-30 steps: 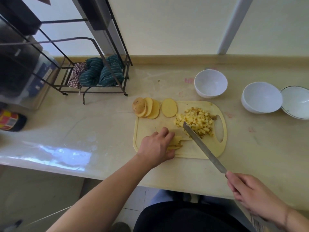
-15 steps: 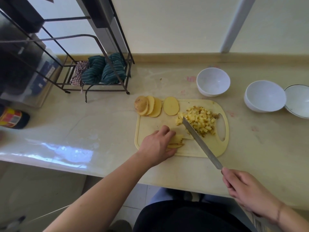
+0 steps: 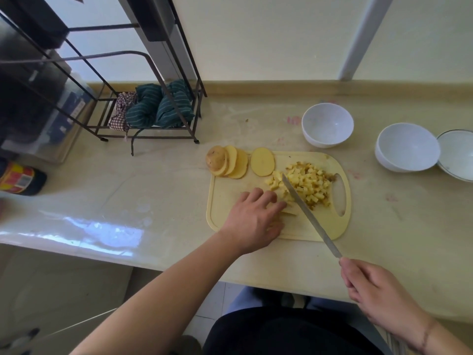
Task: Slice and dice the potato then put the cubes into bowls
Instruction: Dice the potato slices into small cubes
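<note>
On the cutting board [image 3: 222, 198], near its front edge, potato strips [image 3: 290, 210] lie with their long axis roughly left to right; the knife [image 3: 309, 213] crosses them, tip toward the diced pile [image 3: 305, 185] by the handle hole. Slices [image 3: 230, 162] overlap the board's far-left corner. Three white bowls [image 3: 327, 124] stand on the beige counter [image 3: 153, 180] beyond. The left hand [image 3: 253, 219] presses the strips with curled fingers; the right hand [image 3: 378, 295] grips the knife handle.
</note>
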Motion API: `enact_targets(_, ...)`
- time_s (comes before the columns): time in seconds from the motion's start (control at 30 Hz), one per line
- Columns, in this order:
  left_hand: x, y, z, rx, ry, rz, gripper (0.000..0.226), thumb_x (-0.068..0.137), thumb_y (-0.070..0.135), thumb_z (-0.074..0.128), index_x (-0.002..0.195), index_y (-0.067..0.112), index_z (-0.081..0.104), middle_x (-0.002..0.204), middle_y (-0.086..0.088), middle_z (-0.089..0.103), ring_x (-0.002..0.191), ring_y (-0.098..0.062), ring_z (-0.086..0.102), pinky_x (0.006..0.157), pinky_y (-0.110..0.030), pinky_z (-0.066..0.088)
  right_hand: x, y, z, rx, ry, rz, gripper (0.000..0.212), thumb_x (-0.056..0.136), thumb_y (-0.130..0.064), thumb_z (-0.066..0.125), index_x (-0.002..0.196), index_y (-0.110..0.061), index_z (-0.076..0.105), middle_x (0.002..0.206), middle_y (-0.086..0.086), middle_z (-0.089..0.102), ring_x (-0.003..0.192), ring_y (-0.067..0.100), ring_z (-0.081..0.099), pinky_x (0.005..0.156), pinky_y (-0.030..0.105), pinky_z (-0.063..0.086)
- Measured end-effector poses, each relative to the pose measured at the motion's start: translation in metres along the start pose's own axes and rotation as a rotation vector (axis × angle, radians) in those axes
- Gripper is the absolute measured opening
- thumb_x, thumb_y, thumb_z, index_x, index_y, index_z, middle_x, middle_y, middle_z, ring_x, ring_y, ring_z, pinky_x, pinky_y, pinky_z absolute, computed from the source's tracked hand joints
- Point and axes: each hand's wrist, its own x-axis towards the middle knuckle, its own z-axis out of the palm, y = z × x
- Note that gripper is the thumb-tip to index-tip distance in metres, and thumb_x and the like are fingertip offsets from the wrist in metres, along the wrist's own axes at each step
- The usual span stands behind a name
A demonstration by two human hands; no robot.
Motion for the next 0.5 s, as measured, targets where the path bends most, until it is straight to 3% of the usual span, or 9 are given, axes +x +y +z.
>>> enact_targets(0.1, 0.012, 0.005, 0.011, -0.066, 0.02, 0.068, 0.041, 0.09, 0.038, 0.062, 0.128, 0.022, 0.066, 0.119, -0.006, 0.062, 0.105, -0.03, 0.056, 0.085, -0.041, 0.048, -0.004, 0.0, -0.007, 0.036, 0.017, -0.004, 0.072, 0.076, -0.074, 0.043, 0.067, -0.003, 0.039, 0.054, 0.002, 0.029, 0.046, 0.014, 0.025, 0.042, 0.02, 0.025)
enact_targets(0.2, 0.019, 0.008, 0.022, -0.097, 0.032, 0.111, 0.038, 0.096, 0.037, 0.047, 0.125, 0.026, 0.069, 0.116, -0.006, 0.061, 0.101, -0.03, 0.054, 0.081, -0.04, 0.045, -0.005, 0.001, -0.013, 0.099, 0.012, 0.024, 0.074, 0.086, -0.066, 0.042, 0.073, 0.006, 0.038, 0.056, 0.006, 0.028, 0.043, 0.011, 0.022, 0.036, 0.015, 0.021)
enact_targets(0.37, 0.024, 0.006, 0.033, -0.154, 0.151, 0.111, 0.018, 0.095, 0.027, 0.062, 0.107, 0.023, 0.075, 0.104, -0.005, 0.062, 0.092, -0.029, 0.056, 0.074, -0.038, 0.044, -0.007, 0.001, -0.015, 0.125, 0.002, 0.033, 0.06, 0.085, -0.052, 0.042, 0.073, 0.006, 0.037, 0.055, 0.004, 0.027, 0.039, 0.009, 0.021, 0.035, 0.014, 0.02)
enact_targets(0.5, 0.026, 0.005, 0.04, -0.257, 0.2, 0.018, 0.015, 0.094, 0.024, 0.062, 0.097, 0.014, 0.073, 0.098, -0.005, 0.063, 0.086, -0.027, 0.054, 0.072, -0.039, 0.049, -0.006, 0.003, -0.014, 0.129, 0.015, 0.054, 0.077, 0.08, -0.072, 0.044, 0.073, 0.005, 0.038, 0.055, 0.006, 0.028, 0.038, 0.01, 0.021, 0.035, 0.014, 0.021)
